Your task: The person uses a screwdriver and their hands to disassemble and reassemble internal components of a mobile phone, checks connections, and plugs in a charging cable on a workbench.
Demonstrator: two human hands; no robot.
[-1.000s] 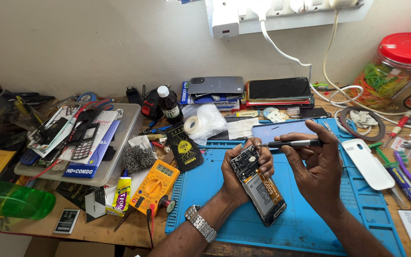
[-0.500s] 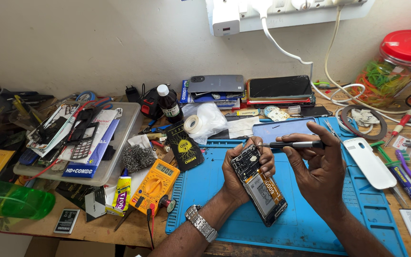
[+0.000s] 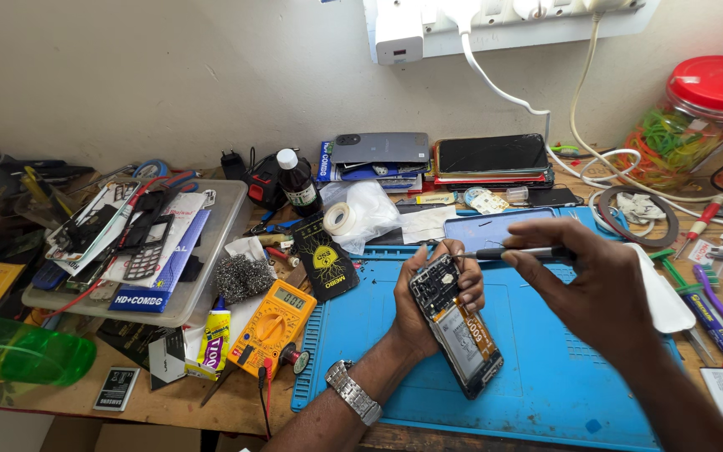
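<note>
Cluttered wooden bench (image 3: 169, 402) against plain wall; blue mat (image 3: 546, 377) lower centre. Left hand (image 3: 428, 301) closed around opened phone (image 3: 458, 335), mid-frame above mat. Right hand (image 3: 596, 293) pinches screwdriver (image 3: 512, 252), tip at the phone's top. Yellow multimeter (image 3: 271, 318) left of mat.

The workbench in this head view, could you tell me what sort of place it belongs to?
Most likely a phone repair bench: the left hand holds an opened phone, the right hand a slim tool, over a blue work mat beside a yellow multimeter.

A phone repair workshop: a blue repair mat (image 3: 546, 377), a multimeter (image 3: 274, 318), screwdrivers (image 3: 713, 314) and stacked phones (image 3: 428, 159) crowd the table (image 3: 169, 398).
</note>
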